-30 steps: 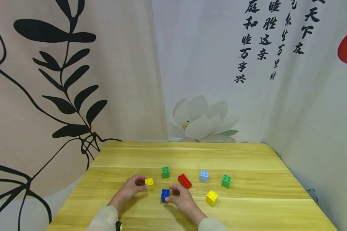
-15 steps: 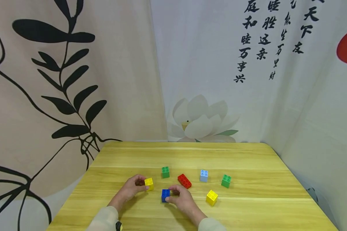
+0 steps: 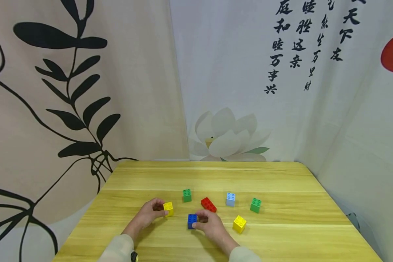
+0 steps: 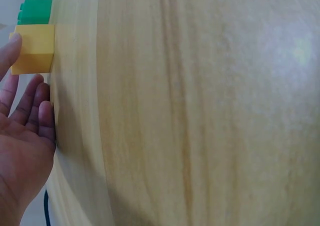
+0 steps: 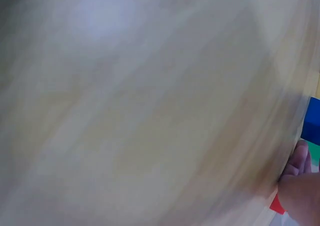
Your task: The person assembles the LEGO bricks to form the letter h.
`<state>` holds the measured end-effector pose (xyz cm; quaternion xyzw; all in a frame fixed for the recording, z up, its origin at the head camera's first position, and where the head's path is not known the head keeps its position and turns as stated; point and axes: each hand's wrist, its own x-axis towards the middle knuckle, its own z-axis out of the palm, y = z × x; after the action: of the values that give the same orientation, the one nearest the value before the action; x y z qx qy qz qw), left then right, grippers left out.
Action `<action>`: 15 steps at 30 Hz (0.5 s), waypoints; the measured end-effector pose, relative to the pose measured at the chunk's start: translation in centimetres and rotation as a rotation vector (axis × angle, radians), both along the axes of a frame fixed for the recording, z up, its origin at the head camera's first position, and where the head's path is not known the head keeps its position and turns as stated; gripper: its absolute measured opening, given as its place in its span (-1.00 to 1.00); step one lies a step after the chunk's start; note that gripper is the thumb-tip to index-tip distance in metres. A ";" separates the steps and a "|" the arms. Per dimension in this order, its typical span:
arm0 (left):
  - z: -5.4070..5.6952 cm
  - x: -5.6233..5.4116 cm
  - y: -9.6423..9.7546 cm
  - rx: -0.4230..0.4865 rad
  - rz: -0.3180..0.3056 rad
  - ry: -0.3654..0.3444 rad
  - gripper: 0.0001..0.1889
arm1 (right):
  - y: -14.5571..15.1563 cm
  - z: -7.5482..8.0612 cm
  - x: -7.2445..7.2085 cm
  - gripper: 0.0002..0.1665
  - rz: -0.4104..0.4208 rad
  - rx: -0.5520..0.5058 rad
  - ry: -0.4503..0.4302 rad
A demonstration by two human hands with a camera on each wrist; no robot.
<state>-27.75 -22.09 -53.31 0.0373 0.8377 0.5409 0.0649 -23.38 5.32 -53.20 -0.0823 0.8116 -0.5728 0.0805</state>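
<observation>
My left hand (image 3: pixel 147 214) pinches a small yellow toy building block (image 3: pixel 168 209) at the left of the group, on the table. In the left wrist view, the thumb lies against that yellow block (image 4: pixel 35 51) and the other fingers are behind and below it. To its right, the thumb and fingers of my right hand (image 3: pixel 212 226) grip a dark blue building block (image 3: pixel 191 221). Part of this blue block (image 5: pixel 313 121) shows at the edge of the right wrist view. The two held blocks are apart, studs facing up.
Behind the hands are a green block (image 3: pixel 187 195), a longer red block (image 3: pixel 208 205) and a light blue block (image 3: pixel 230 199). Farther right sit another green block (image 3: pixel 255 205) and a second yellow block (image 3: pixel 239 224). Printed curtains (image 3: pixel 144 91) hang beyond the wooden table (image 3: pixel 281 243).
My right hand has shifted a little to the right with the dark blue block, widening its distance from the held yellow block. The left hand stays about where it was.
</observation>
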 end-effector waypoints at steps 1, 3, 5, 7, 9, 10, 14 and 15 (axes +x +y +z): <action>0.0 0.0 0.0 0.001 0.004 -0.004 -0.67 | 0.2 0.0 0.0 -0.51 0.001 -0.001 0.001; 0.0 0.0 0.0 0.001 0.004 -0.006 -0.67 | 0.5 0.0 0.0 -0.51 0.003 -0.003 0.005; 0.0 -0.1 -0.1 0.004 0.003 -0.005 -0.67 | 0.8 0.0 0.0 -0.51 0.003 0.000 0.004; 0.0 -0.1 -0.1 0.006 -0.003 -0.004 -0.67 | 1.1 0.0 0.0 -0.51 0.002 -0.001 -0.002; 0.0 -0.1 -0.1 0.007 0.000 -0.004 -0.67 | 1.3 0.0 -0.1 -0.50 0.002 0.000 -0.016; 0.1 -0.1 -0.1 0.003 0.001 -0.006 -0.66 | 1.4 -0.1 -0.1 -0.50 0.002 0.001 -0.024; 0.5 -0.1 0.0 0.001 0.022 -0.018 -0.66 | 1.6 -0.3 -0.2 -0.51 0.007 -0.005 -0.043; 0.6 -0.1 0.1 -0.001 0.029 -0.019 -0.66 | 1.6 -0.3 -0.2 -0.52 0.009 -0.010 -0.046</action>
<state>-27.89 -22.02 -52.71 0.0200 0.8378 0.5417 0.0654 -23.60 6.95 -53.47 -0.0730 0.8063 -0.5782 0.1014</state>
